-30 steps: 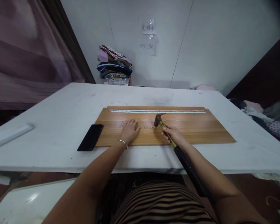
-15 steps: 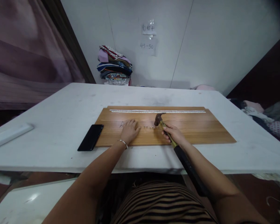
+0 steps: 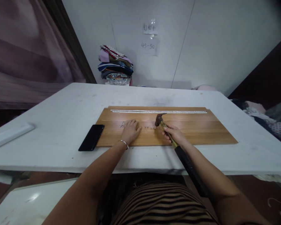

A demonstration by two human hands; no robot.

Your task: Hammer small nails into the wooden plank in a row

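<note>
My right hand [image 3: 175, 134] is closed around the upper handle of a claw hammer [image 3: 169, 132]. The hammer's rusty head sits low over the wooden board [image 3: 196, 128], at the right end of a short row of upright nails [image 3: 149, 127]. Whether the head touches a nail is too small to tell. Flat on the board, left of that row, rests my left hand [image 3: 131, 129] with its fingers stretched out. A small pile of loose nails [image 3: 122, 125] lies at its fingertips, partly hidden by the hand.
Two white measuring strips [image 3: 159, 111] run along the board's far edge. A black phone [image 3: 91, 137] lies against its left side. The white table [image 3: 61, 125] also bears a white oblong object [image 3: 12, 134]. Folded clothes [image 3: 115, 67] are stacked by the wall.
</note>
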